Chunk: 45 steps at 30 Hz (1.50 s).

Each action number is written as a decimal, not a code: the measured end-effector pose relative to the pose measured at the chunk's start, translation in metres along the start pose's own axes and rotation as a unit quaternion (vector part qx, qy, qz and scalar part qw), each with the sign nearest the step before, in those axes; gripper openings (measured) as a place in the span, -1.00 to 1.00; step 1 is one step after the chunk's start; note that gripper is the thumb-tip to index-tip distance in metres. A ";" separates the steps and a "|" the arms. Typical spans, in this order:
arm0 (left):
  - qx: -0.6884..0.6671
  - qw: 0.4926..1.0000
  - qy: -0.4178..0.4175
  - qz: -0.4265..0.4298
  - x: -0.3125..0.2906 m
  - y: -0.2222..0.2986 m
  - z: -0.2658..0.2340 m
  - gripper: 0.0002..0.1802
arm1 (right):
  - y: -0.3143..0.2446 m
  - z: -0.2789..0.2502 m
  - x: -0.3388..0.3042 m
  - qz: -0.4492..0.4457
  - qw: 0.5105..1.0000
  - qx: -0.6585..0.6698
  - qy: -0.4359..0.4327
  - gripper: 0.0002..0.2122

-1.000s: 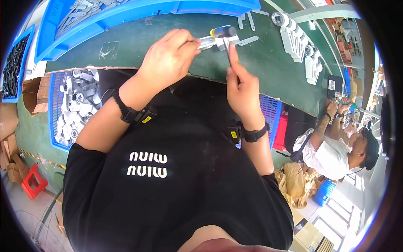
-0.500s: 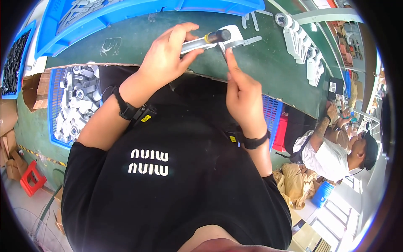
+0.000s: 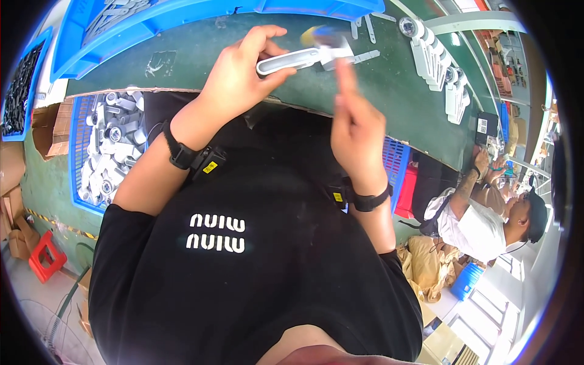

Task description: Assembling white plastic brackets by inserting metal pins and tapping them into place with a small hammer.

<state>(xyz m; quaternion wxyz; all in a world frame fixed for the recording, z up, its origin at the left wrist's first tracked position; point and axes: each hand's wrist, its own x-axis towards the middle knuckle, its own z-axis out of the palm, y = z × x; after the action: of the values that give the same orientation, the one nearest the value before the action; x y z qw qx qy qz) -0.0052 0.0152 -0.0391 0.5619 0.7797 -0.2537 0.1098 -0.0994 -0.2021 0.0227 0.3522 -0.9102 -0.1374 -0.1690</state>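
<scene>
A: Holding what in the left hand (image 3: 238, 73)?

B: Pinching a long white plastic handle (image 3: 289, 61) with a hollow face and rounded near end, between thumb below and fingers above.

A: And in the right hand (image 3: 360, 125)?

B: Closed around a short hammer (image 3: 327, 39) with a dark, yellow-banded head, with forefinger stretched toward that head. Badly blurred there; cannot tell whether striking or just clear of the white piece.

A: Looking where for that handle?

B: At the upper centre of the frame, over the green tabletop (image 3: 201, 67), with its broad end under the hammer. Just right of that end, a flat grey strip (image 3: 367, 56); cannot tell whether joined or merely beside.

A: Seeing anything else around?

B: Across the upper left, a blue plastic bin (image 3: 155, 23) full of loose grey strips (image 3: 118, 15). Toward the upper right, overlapping white pieces with round ends (image 3: 424, 58) in a row. Below the tabletop edge, at the left, a blue slatted crate (image 3: 76, 152) heaped with white and grey parts (image 3: 115, 146). At the far right, a co-worker in a white shirt (image 3: 474, 222).
</scene>
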 end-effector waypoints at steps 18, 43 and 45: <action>0.056 0.997 -0.009 0.043 0.001 0.002 -0.001 -0.61 | 0.012 -0.008 -0.014 0.033 0.997 -0.015 0.067 -0.49; -0.070 0.891 -0.189 -0.407 -0.164 -0.059 -0.293 -0.61 | 0.052 -0.025 -0.017 0.253 0.879 0.401 0.050 -0.35; -0.087 0.818 -0.106 -0.558 -0.199 -0.060 -0.323 -0.60 | 0.052 -0.021 -0.016 0.256 0.880 0.398 0.050 -0.36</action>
<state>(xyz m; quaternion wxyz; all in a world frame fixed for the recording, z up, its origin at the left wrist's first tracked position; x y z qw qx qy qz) -0.1062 0.3851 -0.0677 0.5621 0.7424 0.1587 -0.3281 -0.0992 -0.2561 0.0002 0.7221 -0.6872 0.0629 -0.0493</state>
